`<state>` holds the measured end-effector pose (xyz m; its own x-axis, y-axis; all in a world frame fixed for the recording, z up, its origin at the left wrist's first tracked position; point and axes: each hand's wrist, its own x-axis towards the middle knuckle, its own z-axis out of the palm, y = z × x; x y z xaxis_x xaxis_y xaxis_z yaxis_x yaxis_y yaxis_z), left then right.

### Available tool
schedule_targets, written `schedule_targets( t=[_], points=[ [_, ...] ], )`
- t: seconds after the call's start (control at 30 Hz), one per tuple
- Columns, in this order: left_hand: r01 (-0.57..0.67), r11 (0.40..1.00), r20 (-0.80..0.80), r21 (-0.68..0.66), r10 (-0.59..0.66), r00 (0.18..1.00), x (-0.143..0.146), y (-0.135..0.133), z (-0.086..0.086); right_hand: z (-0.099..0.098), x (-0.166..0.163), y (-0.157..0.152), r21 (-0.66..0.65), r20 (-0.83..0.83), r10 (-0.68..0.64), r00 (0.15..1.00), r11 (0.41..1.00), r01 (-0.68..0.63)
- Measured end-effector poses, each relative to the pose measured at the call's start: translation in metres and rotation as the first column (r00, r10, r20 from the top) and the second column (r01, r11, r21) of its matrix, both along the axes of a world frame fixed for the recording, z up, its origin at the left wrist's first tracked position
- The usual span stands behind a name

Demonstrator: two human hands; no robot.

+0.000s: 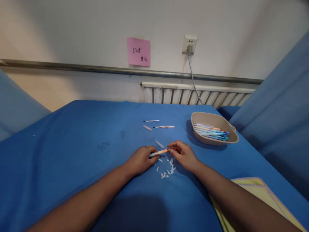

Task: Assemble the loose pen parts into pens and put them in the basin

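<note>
Both hands hold one orange pen [160, 151] low over the blue table cloth [79, 141]. My left hand [142, 159] is closed round the pen's pale end. My right hand [182, 154] pinches the other end with its fingertips. Several small white pen caps or tips [168, 171] lie scattered on the cloth just under and in front of the hands. A pale pen part [159, 143] lies just beyond the hands.
A beige tray [231, 139] with several blue and pink pens stands at the right. A thin refill [151, 121], another pale part [147, 128] and a partly built pen [164, 127] lie farther back. A yellow cloth [256, 187] lies at the near right. Behind are a wall, radiator and socket.
</note>
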<state>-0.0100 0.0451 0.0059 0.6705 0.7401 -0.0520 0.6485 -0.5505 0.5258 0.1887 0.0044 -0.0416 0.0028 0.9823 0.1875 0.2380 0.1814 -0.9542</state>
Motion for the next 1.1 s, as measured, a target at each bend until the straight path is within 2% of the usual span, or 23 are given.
schedule_targets(
  t=[0.13,0.27,0.5,0.6,0.73,0.9,1.0,1.1],
  points=[
    [0.089,0.996,0.04,-0.012,-0.089,0.995,0.0,0.0,0.002,-0.001,-0.002,0.001,-0.012,0.0,-0.008,1.0,1.0,0.008],
    [0.173,0.985,-0.014,-0.003,-0.173,0.985,-0.001,-0.001,0.005,-0.001,-0.004,0.0,-0.063,-0.08,0.029,0.996,0.997,-0.034],
    [0.184,0.973,-0.191,0.139,-0.156,0.969,0.0,-0.01,0.004,0.004,-0.008,-0.002,-0.139,-0.296,0.068,0.953,0.984,-0.114],
    [0.232,0.953,-0.284,0.196,-0.171,0.943,0.001,-0.014,0.008,0.005,-0.008,-0.003,-0.144,-0.322,0.06,0.945,0.983,-0.111],
    [0.295,0.926,-0.315,0.234,-0.215,0.924,0.002,-0.019,0.014,0.004,-0.009,-0.003,-0.144,-0.329,0.051,0.943,0.984,-0.104],
    [0.279,0.926,-0.353,0.253,-0.18,0.918,0.003,-0.022,0.012,0.003,-0.009,-0.002,-0.132,-0.339,0.027,0.94,0.988,-0.075],
    [0.219,0.953,-0.273,0.209,-0.158,0.949,0.0,-0.018,0.009,0.005,-0.008,-0.001,-0.128,-0.359,0.018,0.933,0.989,-0.068],
    [0.109,0.993,0.014,0.051,-0.11,0.994,-0.003,-0.008,0.007,0.006,-0.007,-0.001,-0.138,-0.401,0.009,0.916,0.988,-0.07]
  ],
)
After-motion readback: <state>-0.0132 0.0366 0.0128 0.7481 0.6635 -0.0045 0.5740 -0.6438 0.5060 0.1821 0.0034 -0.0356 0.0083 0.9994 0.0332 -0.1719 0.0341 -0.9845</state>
